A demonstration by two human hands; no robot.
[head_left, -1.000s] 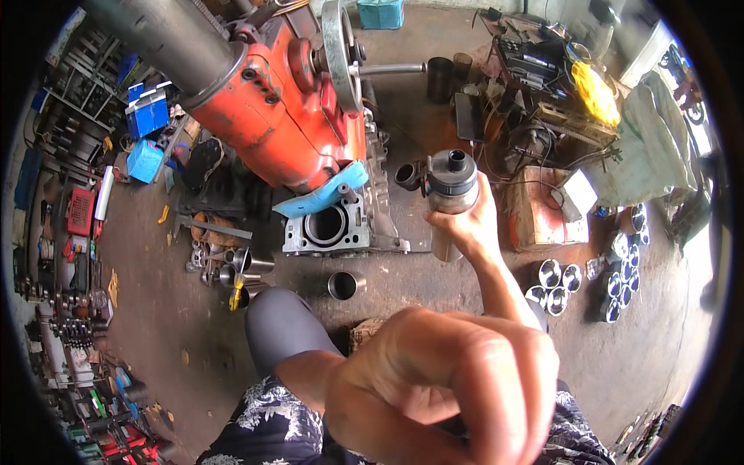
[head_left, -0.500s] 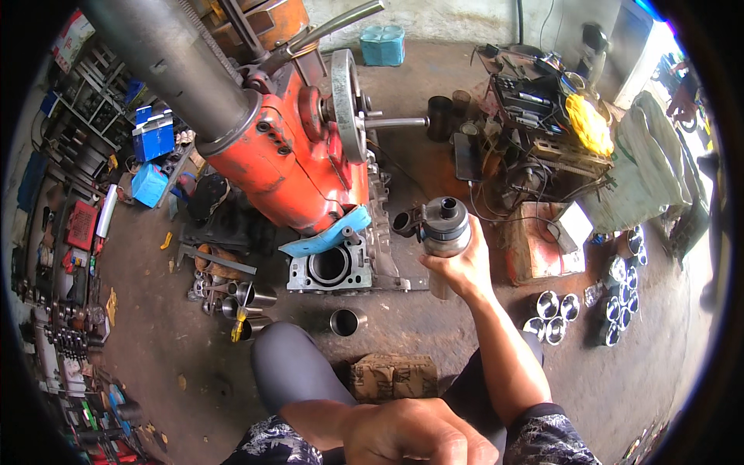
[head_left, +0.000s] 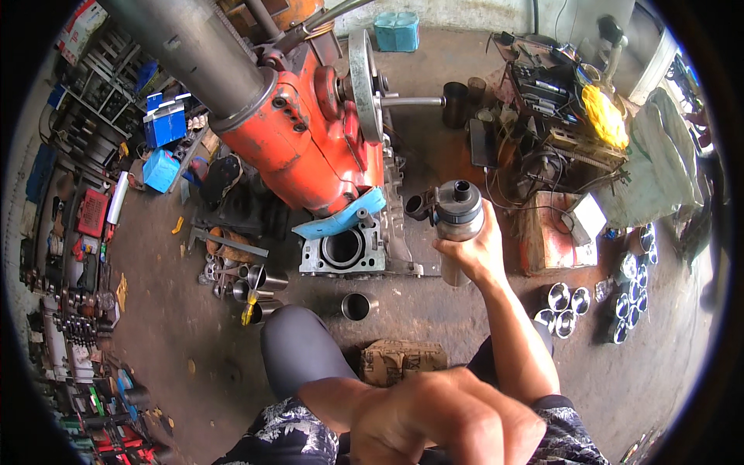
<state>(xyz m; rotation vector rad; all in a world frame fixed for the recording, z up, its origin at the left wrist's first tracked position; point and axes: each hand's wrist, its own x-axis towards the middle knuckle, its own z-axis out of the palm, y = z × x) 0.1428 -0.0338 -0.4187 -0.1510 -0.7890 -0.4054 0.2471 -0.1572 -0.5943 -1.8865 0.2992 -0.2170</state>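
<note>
My right hand point(head_left: 482, 254) is wrapped round a clear drinking bottle point(head_left: 459, 225) with a dark lid, held upright over the floor. The bottle's flip cap point(head_left: 419, 205) is swung off to the left, leaving the spout bare. Close to the camera at the bottom, my left hand point(head_left: 457, 415) has its fingers curled; whatever they hold, if anything, is hidden. Beyond the bottle to the left, an engine block point(head_left: 341, 267) with an open cylinder bore sits under a red machine point(head_left: 298, 151). A blue cloth point(head_left: 341, 215) lies between them.
A metal cylinder sleeve point(head_left: 356, 306) and a cardboard box point(head_left: 403, 361) are near my knees. Several pistons point(head_left: 564, 310) stand on the floor at right, by a red box point(head_left: 550, 240). A cluttered tool stand point(head_left: 550, 116) is behind. Tools and crankshafts point(head_left: 81, 322) line the left.
The view has shifted a little, so the scene sits further right. My left hand has come up nearer the camera. My right hand still grips the bottle.
</note>
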